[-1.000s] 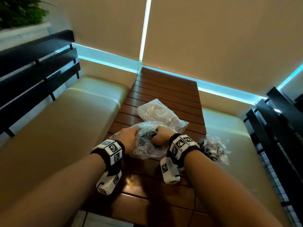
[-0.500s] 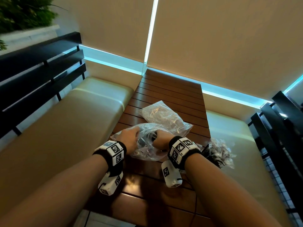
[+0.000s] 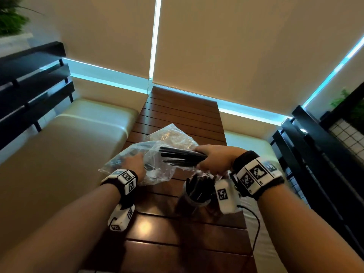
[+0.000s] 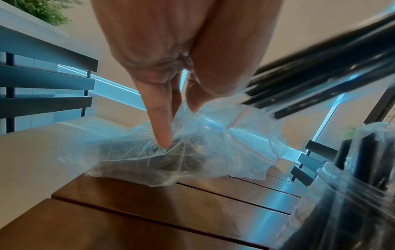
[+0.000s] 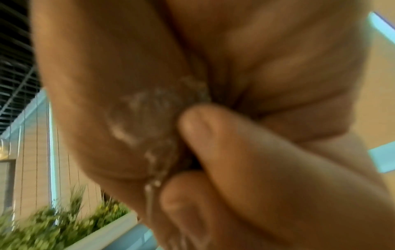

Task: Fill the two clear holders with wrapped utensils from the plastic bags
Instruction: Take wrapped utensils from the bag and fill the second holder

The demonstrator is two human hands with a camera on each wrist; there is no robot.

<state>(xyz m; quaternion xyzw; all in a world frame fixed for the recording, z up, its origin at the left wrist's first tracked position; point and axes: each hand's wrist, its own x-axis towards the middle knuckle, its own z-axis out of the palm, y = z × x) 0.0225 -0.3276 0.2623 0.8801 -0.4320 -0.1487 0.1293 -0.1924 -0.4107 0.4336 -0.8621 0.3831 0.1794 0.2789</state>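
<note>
My right hand (image 3: 213, 158) grips a bundle of black wrapped utensils (image 3: 181, 159), held level above the table with the tips pointing left; the same bundle (image 4: 320, 79) crosses the upper right of the left wrist view. My left hand (image 3: 136, 164) pinches the near plastic bag (image 3: 136, 156) by its mouth, one finger pressing down on the bag (image 4: 171, 160), which still holds dark utensils. A clear holder (image 3: 195, 194) with black utensils standing in it sits just below my right hand; its rim (image 4: 346, 179) shows at the right. The right wrist view shows only curled fingers (image 5: 224, 135).
A second plastic bag (image 3: 173, 136) lies further back on the slatted wooden table (image 3: 183, 115). Cream bench cushions (image 3: 69, 144) flank the table. Black railings (image 3: 315, 154) stand at both sides. A cable (image 3: 256, 229) hangs off the right edge.
My right hand has pulled a bundle of black utensils out of the near bag and moved right and up. The left hand stays holding the bag. The holder has come into view.
</note>
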